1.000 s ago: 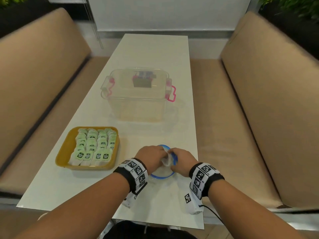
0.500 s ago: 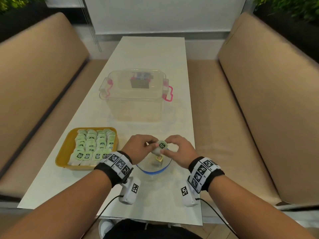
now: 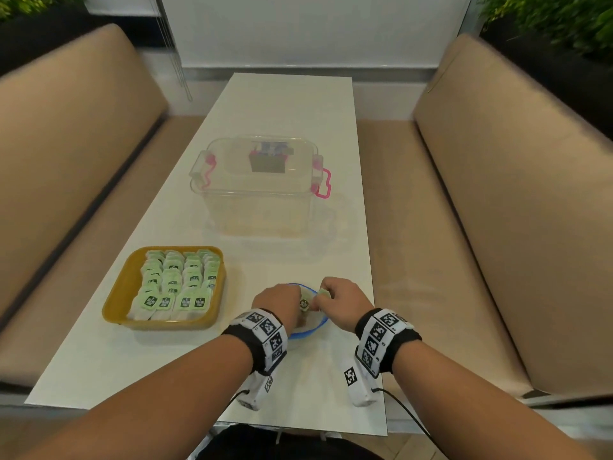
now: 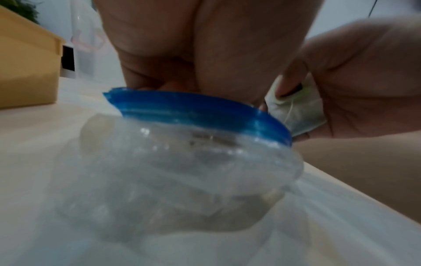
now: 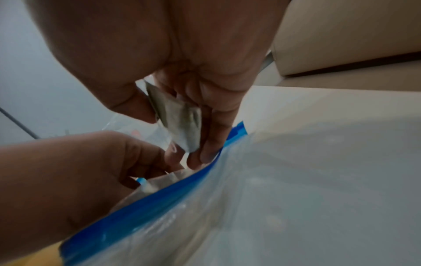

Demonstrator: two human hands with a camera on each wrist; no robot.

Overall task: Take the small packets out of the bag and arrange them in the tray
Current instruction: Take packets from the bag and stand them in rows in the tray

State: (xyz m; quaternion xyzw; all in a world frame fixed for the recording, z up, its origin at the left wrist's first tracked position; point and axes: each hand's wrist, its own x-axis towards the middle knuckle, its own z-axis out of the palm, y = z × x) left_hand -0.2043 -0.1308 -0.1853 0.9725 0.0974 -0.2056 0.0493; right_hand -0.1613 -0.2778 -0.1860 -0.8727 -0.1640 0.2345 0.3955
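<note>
A clear plastic bag [image 3: 313,327] with a blue zip rim [image 4: 193,111] lies on the white table [image 3: 285,104] between my hands. My right hand [image 3: 341,298] pinches one small pale green packet [image 5: 180,118] between thumb and fingers just over the bag's mouth; the packet [image 4: 296,111] also shows in the left wrist view. My left hand [image 3: 278,303] curls its fingers at the mouth and holds the bag's rim [image 5: 159,196]. A small dark tag [image 3: 303,303] shows between the hands. The yellow tray [image 3: 116,293] to the left holds several rows of green packets [image 3: 179,283].
A clear lidded storage box [image 3: 262,184] with pink latches stands mid-table beyond the tray and bag. Tan benches [image 3: 66,144] flank the table on both sides. The table's right edge [image 3: 374,293] runs close to my right hand.
Both hands had lifted one packet above the bag together. Now the hands are lower at the bag's mouth; the right one alone keeps the packet and the left is back on the rim.
</note>
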